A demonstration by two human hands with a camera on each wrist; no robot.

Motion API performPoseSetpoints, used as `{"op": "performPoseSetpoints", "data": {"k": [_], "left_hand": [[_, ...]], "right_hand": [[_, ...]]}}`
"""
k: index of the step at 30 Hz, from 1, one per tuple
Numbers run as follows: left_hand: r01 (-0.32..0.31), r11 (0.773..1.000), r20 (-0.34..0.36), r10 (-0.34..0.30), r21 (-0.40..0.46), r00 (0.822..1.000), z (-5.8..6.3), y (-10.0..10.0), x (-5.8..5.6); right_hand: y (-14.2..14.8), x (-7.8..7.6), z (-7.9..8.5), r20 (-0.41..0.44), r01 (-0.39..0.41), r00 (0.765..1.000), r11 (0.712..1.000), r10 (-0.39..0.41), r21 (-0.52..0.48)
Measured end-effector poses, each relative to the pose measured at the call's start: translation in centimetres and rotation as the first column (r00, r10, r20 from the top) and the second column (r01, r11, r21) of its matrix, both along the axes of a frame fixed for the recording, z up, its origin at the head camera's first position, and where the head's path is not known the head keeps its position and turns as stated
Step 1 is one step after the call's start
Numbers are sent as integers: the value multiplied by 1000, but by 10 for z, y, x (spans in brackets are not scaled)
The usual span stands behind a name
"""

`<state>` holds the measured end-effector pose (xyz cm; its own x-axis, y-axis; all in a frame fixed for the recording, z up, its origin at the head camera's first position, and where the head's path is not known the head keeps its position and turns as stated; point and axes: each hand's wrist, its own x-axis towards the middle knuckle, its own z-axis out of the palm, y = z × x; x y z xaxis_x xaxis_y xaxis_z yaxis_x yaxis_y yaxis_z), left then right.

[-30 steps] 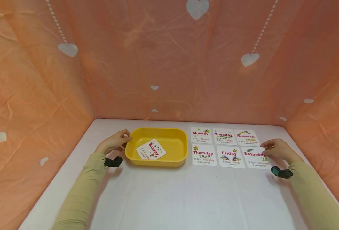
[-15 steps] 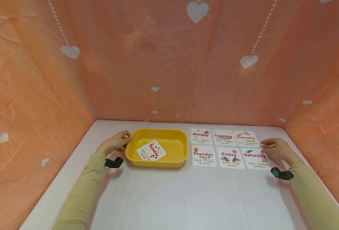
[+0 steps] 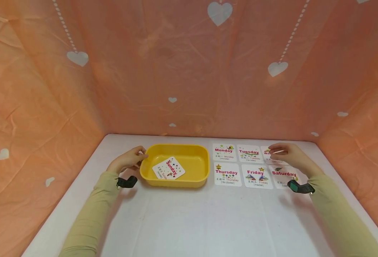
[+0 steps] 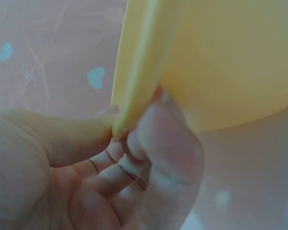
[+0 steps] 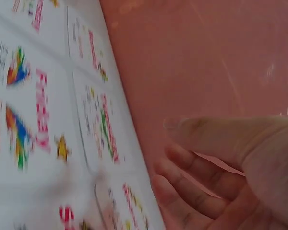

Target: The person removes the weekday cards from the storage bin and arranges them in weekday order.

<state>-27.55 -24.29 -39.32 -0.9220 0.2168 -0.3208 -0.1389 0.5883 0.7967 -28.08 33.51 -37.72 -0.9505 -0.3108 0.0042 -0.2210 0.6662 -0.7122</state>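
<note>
My left hand (image 3: pixel 128 159) pinches the left rim of a yellow plastic basin (image 3: pixel 195 182); in the left wrist view the thumb and a finger meet on the rim (image 4: pixel 141 72). Inside the basin a Sunday card (image 3: pixel 168 167) lies tilted. Over the Wednesday card (image 3: pixel 266 151) and the Saturday card (image 3: pixel 283 174) hovers my right hand (image 3: pixel 291 157), holding nothing, its fingers loosely bent. It partly hides both cards. To its left lie the Monday card (image 3: pixel 224 152), Tuesday card (image 3: pixel 250 154), Thursday card (image 3: pixel 227 174) and Friday card (image 3: pixel 257 176), in two rows.
A white-covered table (image 3: pixel 202 221) bears everything. Orange-pink cloth with white hearts (image 3: pixel 189 89) hangs behind it and on both sides. The basin stands just left of the card rows.
My right hand has left the Saturday card's right edge and moved left and up, over the Wednesday card. The left hand and the basin have stayed in place.
</note>
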Motion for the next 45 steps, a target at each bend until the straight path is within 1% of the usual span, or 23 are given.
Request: {"op": "performPoseSetpoints", "data": {"k": [4,9,10,14,17,20,26,29,32,36,39,42,45], "left_hand": [[5,1000,0,-5,11,1000,-2,0,-1],[3,1000,4,-3,7,1000,-3,1,-1],[8,1000,2,-8,2,1000,-3,1,-1],[-8,1000,9,8,-7,1000,-2,1,-2],[-21,1000,15,21,-4,1000,-2,1,-2],[-15,1000,12,15,-3,1000,-2,0,-2],[-14,1000,12,14,2,1000,-3,-2,-3],[-7,1000,11,7,6,1000,-3,-2,-3],[-10,1000,11,10,10,1000,-3,-1,-2],[-8,1000,11,8,14,1000,-3,0,-2],[-7,1000,13,7,12,1000,-3,0,-1],[-9,1000,12,9,7,1000,-3,-1,-2],[2,1000,10,-2,13,1000,-3,-1,-2]], "right_hand": [[-23,-4,5,-2,-70,998,995,70,-77],[-55,-8,12,8,-140,990,982,142,-125],[-61,-9,13,10,-155,987,979,158,-130],[-88,-14,14,7,-225,973,958,230,-176],[-107,-18,14,7,-263,963,943,270,-204],[-126,-21,15,12,-293,953,932,302,-213],[-163,-25,16,50,-320,940,921,339,-223],[-180,-28,13,63,-341,929,912,364,-228],[-195,-30,11,76,-352,924,912,374,-211],[-209,-32,10,105,-337,928,924,359,-179],[-217,-35,11,117,-336,926,926,358,-173],[-225,-37,10,123,-353,919,920,376,-172],[-234,-39,9,163,-356,910,921,380,-160]]}}
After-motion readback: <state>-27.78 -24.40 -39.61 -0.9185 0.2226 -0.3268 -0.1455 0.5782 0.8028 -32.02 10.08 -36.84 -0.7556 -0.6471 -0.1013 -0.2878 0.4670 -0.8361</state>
